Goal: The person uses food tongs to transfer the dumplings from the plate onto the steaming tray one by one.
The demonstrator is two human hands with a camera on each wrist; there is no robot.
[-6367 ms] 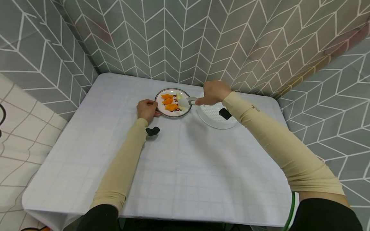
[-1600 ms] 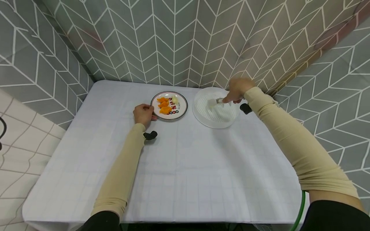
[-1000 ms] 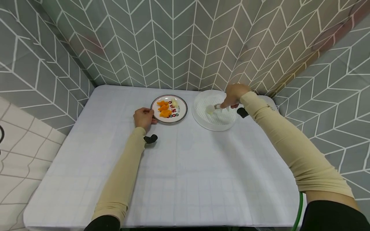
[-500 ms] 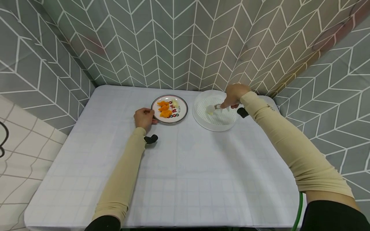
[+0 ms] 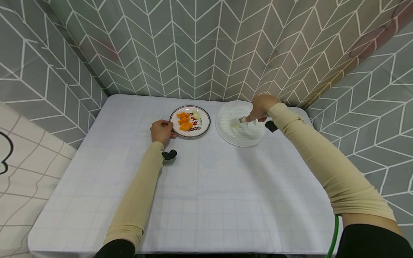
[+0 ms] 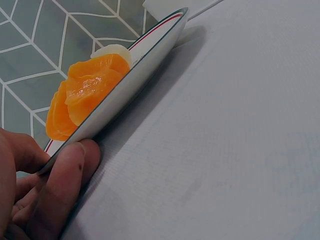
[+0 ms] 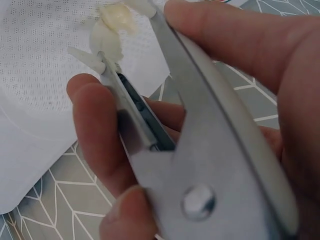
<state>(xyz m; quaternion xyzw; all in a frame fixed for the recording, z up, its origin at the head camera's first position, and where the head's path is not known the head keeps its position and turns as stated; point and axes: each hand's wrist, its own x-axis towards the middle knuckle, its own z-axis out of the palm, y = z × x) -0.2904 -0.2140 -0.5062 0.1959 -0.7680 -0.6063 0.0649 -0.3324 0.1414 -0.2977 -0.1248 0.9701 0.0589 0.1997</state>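
My left hand [image 5: 160, 132] pinches the left rim of a round plate [image 5: 204, 122], its thumb and fingertips on either side of the edge in the left wrist view. On the plate lie several orange soft pieces [image 5: 186, 126] and a pale one [image 5: 196, 115]. My right hand [image 5: 262, 107] holds metal tongs [image 7: 220, 125] with whitish tips over a white round perforated tray [image 5: 226, 138]. In the right wrist view the tongs' arms stand apart, and pale, translucent food [image 7: 120, 19] lies on the tray right by the tips.
A white cloth covers the table [image 5: 200, 200]. Grey chevron-patterned sheets [image 5: 206, 46] rise close behind the plate and tray, and along both sides. Black mounts [image 5: 169, 154] project from the wrists. A green cord [image 5: 333, 236] hangs below the right arm.
Earlier, my right hand had the tongs over the plate. It has since moved right to the tray, where pale food now lies. My left hand stays on the rim; little differs over the last second.
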